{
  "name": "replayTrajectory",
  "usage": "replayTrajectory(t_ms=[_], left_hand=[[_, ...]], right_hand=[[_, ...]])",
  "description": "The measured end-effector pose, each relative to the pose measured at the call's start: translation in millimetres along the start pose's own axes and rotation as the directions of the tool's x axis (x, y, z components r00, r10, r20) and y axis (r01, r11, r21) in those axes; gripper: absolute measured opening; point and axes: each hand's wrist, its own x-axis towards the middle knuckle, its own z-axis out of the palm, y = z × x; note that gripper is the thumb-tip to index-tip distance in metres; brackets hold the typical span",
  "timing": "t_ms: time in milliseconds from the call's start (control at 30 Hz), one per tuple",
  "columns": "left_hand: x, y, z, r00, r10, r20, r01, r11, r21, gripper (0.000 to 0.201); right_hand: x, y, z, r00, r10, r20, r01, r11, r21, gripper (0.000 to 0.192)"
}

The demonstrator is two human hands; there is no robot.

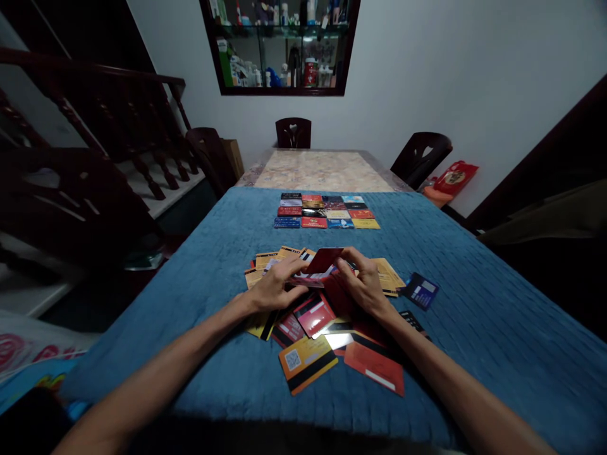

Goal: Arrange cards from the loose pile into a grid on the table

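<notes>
My right hand [364,281] pinches a dark red card [325,259] between thumb and fingers, tilted above the pile. Beside it, my left hand [277,285] is closed on a pinkish card [307,282], held low and nearly edge-on. Below and around both hands spreads a loose pile of plastic cards. In it I see a red card [313,314], an orange card [308,363] with a QR code and black stripe, and an orange-red card [374,366]. Farther off, several cards lie in neat rows, a yellow card [365,224] at their near right corner.
A blue cloth [203,278] covers the near part of the table, and the marbled top [322,169] shows beyond. To the right of the pile lies a dark blue card [421,291]. Dark wooden chairs [293,133] stand around the table, with a glass-shelved cabinet [284,60] in the wall.
</notes>
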Motion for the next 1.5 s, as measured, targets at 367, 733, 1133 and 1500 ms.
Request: replayTrajectory(t_ms=[367, 733, 1133, 1500], left_hand=[[6, 9, -14.3, 0.968, -0.207, -0.140, 0.167, 0.953, -0.251, 0.025], [5, 4, -3.8, 0.950, -0.265, -0.166, 0.200, 0.923, -0.328, 0.016], [5, -1, 2.5, 0.948, -0.298, -0.116, 0.258, 0.928, -0.269, 0.018], [4, -6, -3.4, 0.900, -0.383, -0.210, 0.299, 0.891, -0.342, 0.014]], right_hand=[[0, 0, 1, 0.980, -0.200, -0.015, 0.194, 0.966, -0.172, 0.016], [1, 1, 5, 0.917, -0.397, 0.042, 0.392, 0.876, -0.280, 0.018], [-2, 1, 7, 0.919, -0.382, 0.095, 0.393, 0.873, -0.290, 0.017], [-7, 3, 5, 0.936, -0.279, 0.217, 0.348, 0.834, -0.429, 0.048]])
